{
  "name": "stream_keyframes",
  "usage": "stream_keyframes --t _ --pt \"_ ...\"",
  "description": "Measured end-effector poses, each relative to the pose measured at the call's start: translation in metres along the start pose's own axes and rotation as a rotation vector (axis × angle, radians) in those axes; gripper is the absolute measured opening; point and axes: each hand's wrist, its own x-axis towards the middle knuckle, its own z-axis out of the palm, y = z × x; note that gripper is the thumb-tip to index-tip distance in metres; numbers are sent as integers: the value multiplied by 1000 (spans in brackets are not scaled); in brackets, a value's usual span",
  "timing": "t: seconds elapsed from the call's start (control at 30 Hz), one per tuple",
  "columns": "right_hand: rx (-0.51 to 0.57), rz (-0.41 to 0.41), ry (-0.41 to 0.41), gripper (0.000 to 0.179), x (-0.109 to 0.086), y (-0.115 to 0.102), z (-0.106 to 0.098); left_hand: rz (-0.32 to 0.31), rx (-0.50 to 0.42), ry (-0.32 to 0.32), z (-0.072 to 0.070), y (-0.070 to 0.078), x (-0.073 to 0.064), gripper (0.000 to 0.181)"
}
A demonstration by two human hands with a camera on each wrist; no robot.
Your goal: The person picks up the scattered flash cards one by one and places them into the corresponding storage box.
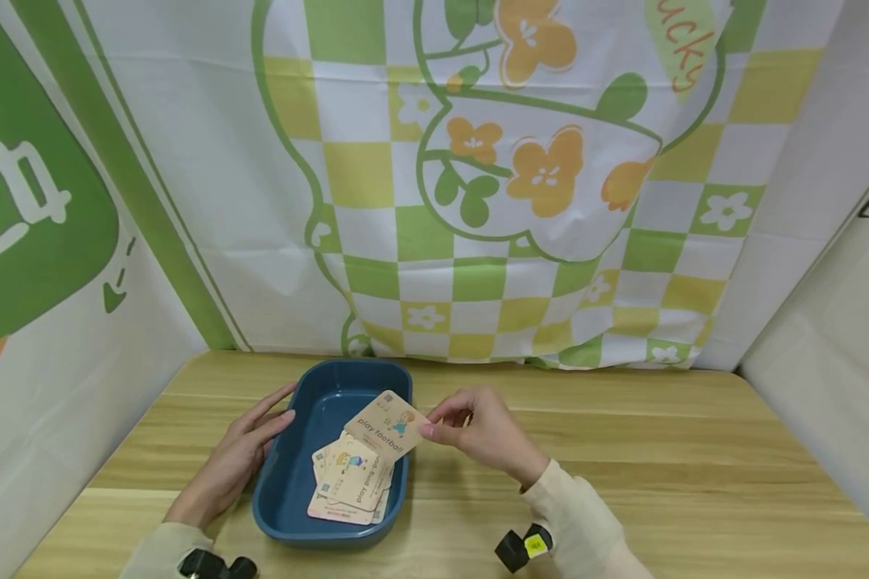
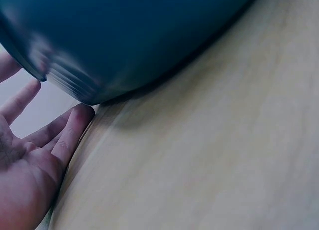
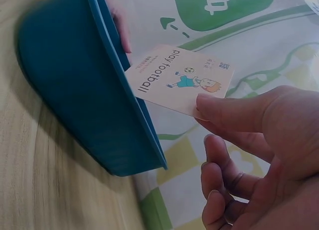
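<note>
Between thumb and forefinger my right hand (image 1: 481, 430) pinches the corner of a "play football" card (image 1: 387, 425), held over the right rim of a blue plastic bin (image 1: 290, 515). In the right wrist view the same card (image 3: 182, 80) shows a child kicking a ball. Several more cards lie overlapping inside the bin, a "play ping-pong" card (image 1: 355, 474) on top. My left hand (image 1: 242, 450) rests against the bin's left side, its fingers fairly straight. The left wrist view has its fingertips (image 2: 82, 110) right at the bin's lower wall.
The bin stands on a wood-grain table (image 1: 623, 482) near its back left. Behind hangs a white cloth (image 1: 514, 305) with green and yellow checks and flowers. Printed fabric walls (image 1: 58, 346) close in the left and right sides.
</note>
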Motion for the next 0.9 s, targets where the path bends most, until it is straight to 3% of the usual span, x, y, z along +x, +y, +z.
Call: stream_keyframes --t 0.27,0.53,0.9 --pt "-35 -37 -30 8 1 0 0 0 0 -1 1 2 0 66" --pt "-69 16 -5 10 0 0 -2 5 0 1 1 0 1 65" --pt "-85 7 11 12 0 0 -4 9 -5 2 1 0 0 66"
